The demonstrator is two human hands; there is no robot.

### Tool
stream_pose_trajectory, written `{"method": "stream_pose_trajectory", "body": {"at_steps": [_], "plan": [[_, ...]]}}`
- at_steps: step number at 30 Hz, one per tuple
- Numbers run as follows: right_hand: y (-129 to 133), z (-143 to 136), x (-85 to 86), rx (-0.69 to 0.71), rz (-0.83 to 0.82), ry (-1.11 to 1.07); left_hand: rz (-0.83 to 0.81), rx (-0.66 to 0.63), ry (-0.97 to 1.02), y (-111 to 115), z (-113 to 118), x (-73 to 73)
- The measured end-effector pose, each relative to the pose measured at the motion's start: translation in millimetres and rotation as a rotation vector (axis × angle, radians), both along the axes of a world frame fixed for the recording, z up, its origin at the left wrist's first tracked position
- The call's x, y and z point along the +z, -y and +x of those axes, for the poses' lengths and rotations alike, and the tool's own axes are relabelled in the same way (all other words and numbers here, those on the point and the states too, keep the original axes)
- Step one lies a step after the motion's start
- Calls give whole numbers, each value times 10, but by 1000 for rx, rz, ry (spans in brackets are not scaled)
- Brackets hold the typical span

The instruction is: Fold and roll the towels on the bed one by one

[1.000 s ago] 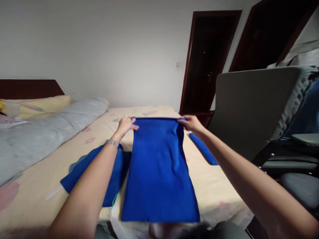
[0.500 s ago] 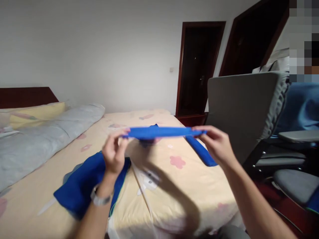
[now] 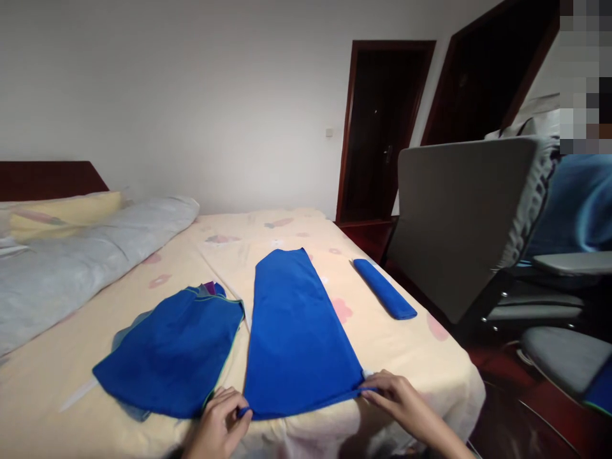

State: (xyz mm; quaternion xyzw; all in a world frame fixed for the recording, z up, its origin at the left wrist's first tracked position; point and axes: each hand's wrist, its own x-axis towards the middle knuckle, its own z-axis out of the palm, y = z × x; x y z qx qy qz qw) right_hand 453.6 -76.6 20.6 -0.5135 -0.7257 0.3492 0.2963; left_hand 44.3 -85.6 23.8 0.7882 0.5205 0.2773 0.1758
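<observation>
1 blue cloth (image 3: pixel 291 344), long and smooth, laid flat on the bed (image 3: pixel 430 370) at the middle of the view; narrower at its far end, with the far left corner slanted, its near edge running close to the bed's front edge. 2 hands, both at work: left hand (image 3: pixel 221 417), thumb and fingers pinching the near left corner, a small end of blue showing between them; right hand (image 3: pixel 396 396), fingertips closed on the near right corner, where the edge looks narrowly turned over — whether it is a fold or a hem cannot be told. Handling notes, by judgement: keep the 2 corners level and the edge between them taut; draw them apart lightly, so the edge does not sag or bunch; move both hands at an even pace, since a lead on 1 side would skew the cloth; smooth any ripple outward before letting go. Left of the cloth, near the left hand: 1 blue pile (image 3: pixel 169 350) of fabric with green edging, loosely spread, its right side close to the cloth — best kept clear of the left wrist. Right of the cloth, well apart: 1 compact blue bundle (image 3: pixel 385 290), long and narrow, lying at a slant near the bed's right edge.
</observation>
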Motion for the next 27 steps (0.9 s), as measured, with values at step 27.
{"method": "stream_pose_trajectory", "body": {"at_steps": [27], "plan": [[-606, 30, -72, -7, -173, 161, -354, 132, 131, -441, 126, -99]]}}
